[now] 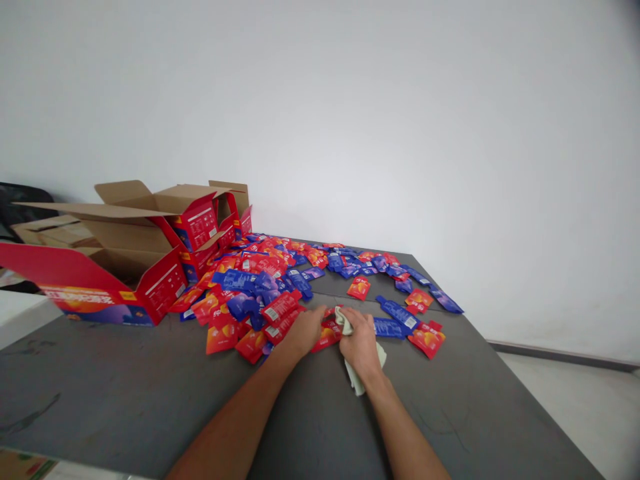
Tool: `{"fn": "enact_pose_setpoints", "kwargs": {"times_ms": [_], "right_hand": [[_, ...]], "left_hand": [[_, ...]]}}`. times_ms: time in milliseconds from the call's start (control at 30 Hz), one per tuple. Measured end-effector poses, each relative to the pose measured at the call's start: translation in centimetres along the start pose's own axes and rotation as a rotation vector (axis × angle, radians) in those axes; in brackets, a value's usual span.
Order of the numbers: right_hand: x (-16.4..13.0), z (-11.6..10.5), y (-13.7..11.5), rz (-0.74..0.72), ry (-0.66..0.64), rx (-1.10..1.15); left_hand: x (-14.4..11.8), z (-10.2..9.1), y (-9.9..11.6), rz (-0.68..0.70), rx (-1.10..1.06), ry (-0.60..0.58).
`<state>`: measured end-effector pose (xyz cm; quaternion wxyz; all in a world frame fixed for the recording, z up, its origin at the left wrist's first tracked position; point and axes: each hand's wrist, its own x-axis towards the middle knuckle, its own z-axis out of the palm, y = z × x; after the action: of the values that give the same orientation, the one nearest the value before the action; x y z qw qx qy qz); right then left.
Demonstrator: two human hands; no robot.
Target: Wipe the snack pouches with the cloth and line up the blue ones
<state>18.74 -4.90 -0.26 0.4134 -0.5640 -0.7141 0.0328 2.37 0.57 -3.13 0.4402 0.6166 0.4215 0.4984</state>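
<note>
My right hand [360,341] is closed on a pale cloth [355,381], which hangs out below the palm and shows again between thumb and fingers. Between my two hands lies a red spouted pouch [327,335] on the dark table. My left hand [306,330] pinches its left edge; the fingertips are partly hidden. The cloth meets the pouch's upper right part. Left of my left hand is a heap of red and blue pouches [250,303]. Right of my right hand lie a blue pouch [399,312] and a red-orange pouch [429,338].
Open red cardboard boxes [115,293] stand on the left, flaps spread. More pouches [350,262] run along the back of the grey table [165,393]. Behind is a white wall [350,133]. The table's right edge drops to a pale floor [565,393].
</note>
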Motion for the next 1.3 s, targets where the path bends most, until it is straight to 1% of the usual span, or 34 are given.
{"fn": "enact_pose_setpoints", "kwargs": {"times_ms": [67,133,200,233,300,367,433,500,600,700,800,867,967,1033,1100,1200,1267,1300], "right_hand": [[0.0,0.1,-0.2,-0.02,0.001,0.029],[-0.2,0.3,-0.5,-0.052,-0.015,0.073],[-0.4,0.6,-1.0,-0.106,-0.051,0.128],[-0.5,0.7,-1.3,-0.138,-0.077,0.153],[-0.8,0.9,-2.1,-0.196,-0.128,0.187],[-1.0,1.0,-2.6,-0.227,-0.158,0.201],[-1.0,1.2,-2.8,-0.23,-0.157,0.206],[-0.9,1.3,-2.4,-0.214,-0.131,0.2],[-0.4,1.0,-1.3,-0.14,-0.016,0.147],[0.1,0.2,-0.1,-0.049,0.13,0.066],[0.4,-0.7,0.5,-0.027,0.188,0.028],[0.3,-0.6,0.2,-0.055,0.157,0.045],[-0.3,0.2,-0.9,-0.142,0.033,0.112],[-0.7,1.0,-1.7,-0.189,-0.055,0.15],[-0.9,1.5,-2.3,-0.203,-0.096,0.172],[-0.9,1.3,-2.4,-0.197,-0.096,0.195],[-0.6,0.8,-2.1,-0.157,-0.041,0.201],[-0.5,0.5,-1.9,-0.125,0.008,0.199]], "left_hand": [[0.3,-0.3,0.1,-0.008,-0.002,0.051],[0.6,-0.6,0.2,0.014,0.003,0.125],[0.8,-0.9,0.6,0.015,-0.041,0.167],[0.8,-1.0,0.9,-0.017,-0.098,0.168],[0.5,-1.0,1.5,-0.129,-0.307,0.099],[0.2,-0.7,2.2,-0.223,-0.562,-0.032],[-0.2,-0.5,2.7,-0.256,-0.739,-0.153],[-0.5,-0.2,2.8,-0.269,-0.819,-0.189],[-0.8,0.2,2.6,-0.303,-0.834,-0.172],[-1.2,0.7,2.4,-0.301,-0.78,-0.216],[-1.5,1.1,2.5,-0.268,-0.737,-0.234],[-1.5,1.0,2.5,-0.247,-0.737,-0.215],[-1.2,0.5,2.5,-0.226,-0.762,-0.162],[-1.0,0.1,2.6,-0.237,-0.783,-0.121],[-0.9,-0.2,2.9,-0.271,-0.8,-0.091],[-0.9,-0.2,3.4,-0.298,-0.815,-0.068],[-0.9,-0.1,3.5,-0.28,-0.805,-0.033],[-0.8,-0.1,3.6,-0.268,-0.797,-0.001]]}}
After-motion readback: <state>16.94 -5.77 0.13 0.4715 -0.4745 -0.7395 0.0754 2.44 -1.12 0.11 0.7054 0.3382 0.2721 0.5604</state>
